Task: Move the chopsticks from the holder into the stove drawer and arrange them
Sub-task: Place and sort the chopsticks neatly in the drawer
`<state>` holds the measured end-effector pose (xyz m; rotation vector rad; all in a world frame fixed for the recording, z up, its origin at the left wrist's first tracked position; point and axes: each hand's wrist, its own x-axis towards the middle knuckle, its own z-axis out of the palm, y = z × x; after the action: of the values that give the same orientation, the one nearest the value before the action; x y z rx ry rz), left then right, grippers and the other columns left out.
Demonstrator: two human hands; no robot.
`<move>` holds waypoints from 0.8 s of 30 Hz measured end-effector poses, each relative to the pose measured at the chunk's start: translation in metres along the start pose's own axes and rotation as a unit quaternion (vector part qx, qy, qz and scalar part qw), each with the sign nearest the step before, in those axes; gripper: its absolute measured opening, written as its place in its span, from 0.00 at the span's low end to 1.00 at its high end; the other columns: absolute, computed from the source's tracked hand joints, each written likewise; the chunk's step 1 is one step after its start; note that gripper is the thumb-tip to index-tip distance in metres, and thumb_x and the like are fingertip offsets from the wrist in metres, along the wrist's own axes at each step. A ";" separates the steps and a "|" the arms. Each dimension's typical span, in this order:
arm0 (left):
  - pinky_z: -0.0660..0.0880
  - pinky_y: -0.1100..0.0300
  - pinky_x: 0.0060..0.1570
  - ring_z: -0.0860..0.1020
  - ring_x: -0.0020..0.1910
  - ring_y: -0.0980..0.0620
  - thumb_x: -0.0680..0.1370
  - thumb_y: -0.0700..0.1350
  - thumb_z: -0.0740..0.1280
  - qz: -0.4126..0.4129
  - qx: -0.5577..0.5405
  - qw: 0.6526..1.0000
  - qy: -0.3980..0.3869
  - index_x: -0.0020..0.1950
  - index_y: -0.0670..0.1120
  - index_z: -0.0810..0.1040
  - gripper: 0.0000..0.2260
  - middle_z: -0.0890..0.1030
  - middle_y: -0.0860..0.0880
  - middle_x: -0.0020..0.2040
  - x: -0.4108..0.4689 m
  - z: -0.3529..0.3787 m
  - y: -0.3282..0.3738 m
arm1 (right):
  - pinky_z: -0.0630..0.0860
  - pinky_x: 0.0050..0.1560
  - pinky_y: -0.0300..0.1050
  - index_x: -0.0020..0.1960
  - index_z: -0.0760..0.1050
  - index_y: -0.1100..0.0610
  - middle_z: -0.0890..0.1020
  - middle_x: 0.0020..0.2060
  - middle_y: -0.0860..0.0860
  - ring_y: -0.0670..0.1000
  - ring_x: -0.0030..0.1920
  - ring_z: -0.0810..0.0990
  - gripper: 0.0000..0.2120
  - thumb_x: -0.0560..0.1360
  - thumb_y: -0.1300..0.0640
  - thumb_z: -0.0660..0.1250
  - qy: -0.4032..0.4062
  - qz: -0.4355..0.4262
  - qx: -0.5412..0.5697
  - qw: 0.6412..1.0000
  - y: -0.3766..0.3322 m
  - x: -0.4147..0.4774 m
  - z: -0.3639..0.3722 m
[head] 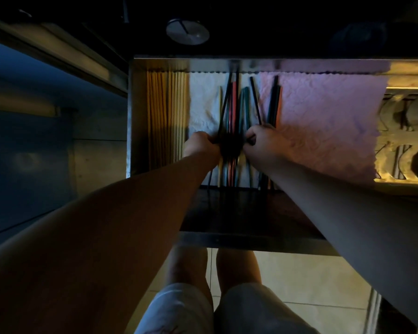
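The stove drawer [251, 242] stands pulled out below me. Several dark, red and teal chopsticks [234, 102] lie in a loose, crossed bundle on a white cloth [203, 102] in the drawer's middle. My left hand [200, 144] grips the bundle from its left side. My right hand [263, 143] pinches the same bundle from the right, beside a few more dark chopsticks [274, 100] that rest on a pink cloth [323, 121]. A neat row of wooden chopsticks [167, 112] fills the drawer's left end. The holder is out of sight.
A round stove knob [187, 32] sits on the dark panel above the drawer. Metal utensils [405, 145] lie at the drawer's right end. A cabinet side [58, 141] stands to the left. My legs and the tiled floor [311, 285] are below.
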<state>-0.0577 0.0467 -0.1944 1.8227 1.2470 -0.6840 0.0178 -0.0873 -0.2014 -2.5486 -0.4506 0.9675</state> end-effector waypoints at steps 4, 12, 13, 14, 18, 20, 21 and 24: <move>0.78 0.61 0.32 0.82 0.37 0.51 0.76 0.49 0.69 0.013 -0.012 1.000 -0.001 0.49 0.45 0.81 0.08 0.83 0.47 0.40 0.000 0.005 0.004 | 0.74 0.47 0.44 0.49 0.77 0.50 0.77 0.52 0.52 0.55 0.50 0.79 0.09 0.70 0.55 0.65 0.009 -0.003 0.001 1.000 -0.002 0.000 0.003; 0.76 0.61 0.35 0.78 0.37 0.54 0.78 0.49 0.69 -0.038 -0.117 0.992 0.016 0.52 0.48 0.80 0.06 0.80 0.50 0.39 0.000 0.017 0.009 | 0.77 0.50 0.49 0.44 0.75 0.48 0.77 0.49 0.52 0.56 0.49 0.79 0.05 0.69 0.55 0.64 -0.009 0.002 0.035 0.999 -0.006 -0.001 0.006; 0.79 0.58 0.39 0.81 0.40 0.52 0.76 0.49 0.71 -0.043 -0.123 0.991 0.018 0.52 0.46 0.81 0.09 0.82 0.49 0.41 0.001 0.018 0.009 | 0.76 0.49 0.48 0.43 0.74 0.48 0.77 0.49 0.52 0.55 0.49 0.78 0.04 0.69 0.55 0.64 -0.012 0.004 0.041 0.999 -0.006 -0.001 0.006; 0.81 0.56 0.44 0.82 0.43 0.50 0.74 0.49 0.73 -0.050 -0.126 0.991 0.015 0.53 0.46 0.82 0.11 0.83 0.48 0.43 0.001 0.018 0.011 | 0.75 0.48 0.46 0.44 0.75 0.49 0.77 0.49 0.53 0.54 0.48 0.78 0.05 0.70 0.55 0.64 -0.013 0.006 0.044 0.999 -0.006 -0.001 0.006; 0.81 0.57 0.40 0.82 0.42 0.50 0.73 0.48 0.75 -0.053 -0.130 0.990 -0.015 0.51 0.45 0.82 0.10 0.84 0.47 0.44 0.004 0.018 0.015 | 0.67 0.43 0.42 0.49 0.77 0.52 0.73 0.44 0.51 0.51 0.44 0.73 0.07 0.72 0.56 0.63 -0.029 0.006 0.038 0.999 -0.007 -0.002 0.004; 0.77 0.61 0.33 0.81 0.41 0.52 0.74 0.49 0.74 -0.047 -0.130 0.990 -0.020 0.51 0.46 0.81 0.10 0.83 0.47 0.44 0.002 0.017 0.016 | 0.66 0.42 0.41 0.47 0.76 0.52 0.73 0.43 0.50 0.50 0.42 0.72 0.06 0.73 0.55 0.63 -0.029 0.006 0.040 0.999 -0.007 -0.002 0.003; 0.74 0.63 0.30 0.80 0.39 0.52 0.75 0.49 0.72 -0.043 -0.122 0.991 -0.016 0.52 0.45 0.81 0.10 0.83 0.47 0.44 0.000 0.017 0.016 | 0.66 0.42 0.41 0.47 0.77 0.52 0.73 0.43 0.50 0.50 0.42 0.72 0.06 0.73 0.55 0.63 -0.028 0.004 0.043 0.999 -0.007 -0.002 0.004; 0.66 0.66 0.25 0.75 0.33 0.57 0.77 0.48 0.69 -0.015 -0.077 0.997 -0.010 0.55 0.45 0.80 0.10 0.77 0.52 0.36 -0.006 0.015 0.017 | 0.65 0.42 0.41 0.48 0.77 0.53 0.74 0.44 0.51 0.50 0.42 0.72 0.07 0.72 0.57 0.63 -0.031 -0.002 0.043 0.999 -0.006 -0.002 0.004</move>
<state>-0.0437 0.0279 -0.1922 1.6703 1.2809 -0.6031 0.0127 -0.0823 -0.1997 -2.4454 -0.4212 1.0442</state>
